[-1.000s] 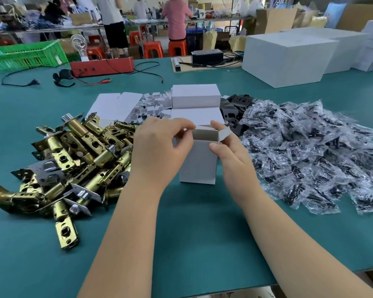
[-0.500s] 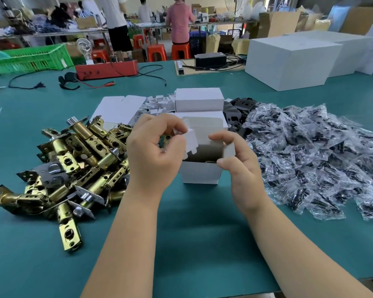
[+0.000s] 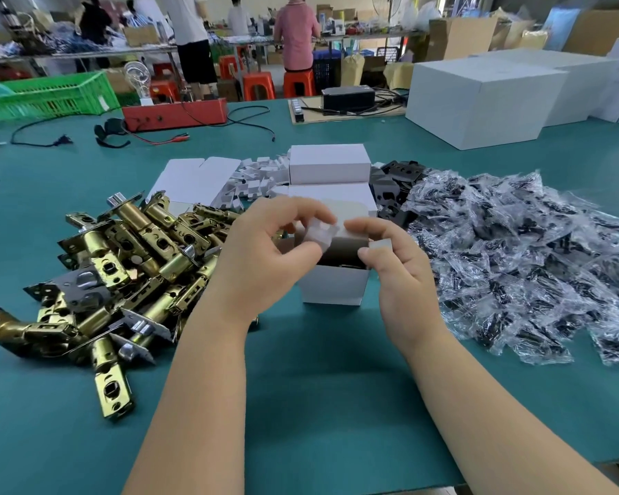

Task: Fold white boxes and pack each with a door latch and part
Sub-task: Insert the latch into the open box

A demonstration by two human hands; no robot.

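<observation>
While upright, white box (image 3: 333, 287) between both hands, flaps pinched

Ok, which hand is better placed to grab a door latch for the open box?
The left hand, probably. The pile of brass latches lies right beside it, left of the white box; the right hand sits toward the bagged parts.

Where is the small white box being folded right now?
In the head view, the small white box stands at table centre between both hands, door latches to its left and bagged parts to its right.
</observation>
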